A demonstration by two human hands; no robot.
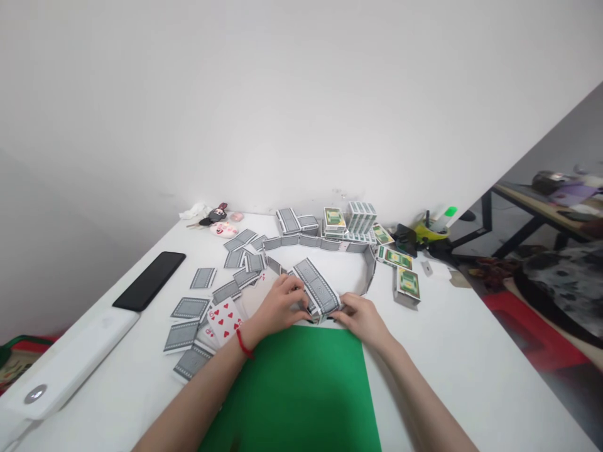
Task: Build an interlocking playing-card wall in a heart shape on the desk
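A block-like piece made of grey-backed playing cards [316,287] stands tilted near the green sheet's far edge. My left hand [284,300], with a red cord at its wrist, has its fingers curled against the left side of this piece. At the lower right corner, my right hand [360,317] pinches the cards between thumb and fingers. Behind them, a low wall of upright playing cards [311,241] curves round in a ring. Loose cards [188,308] lie scattered to the left, among them a face-up heart card [225,319]. The fingertips are partly hidden by the cards.
A green sheet [306,383] lies in front of me on the white table. Card boxes [407,285] stand at the right and stacked boxes [362,217] at the back. At the left are a black phone [149,281], a white bar-shaped device [75,367] and small trinkets [223,229].
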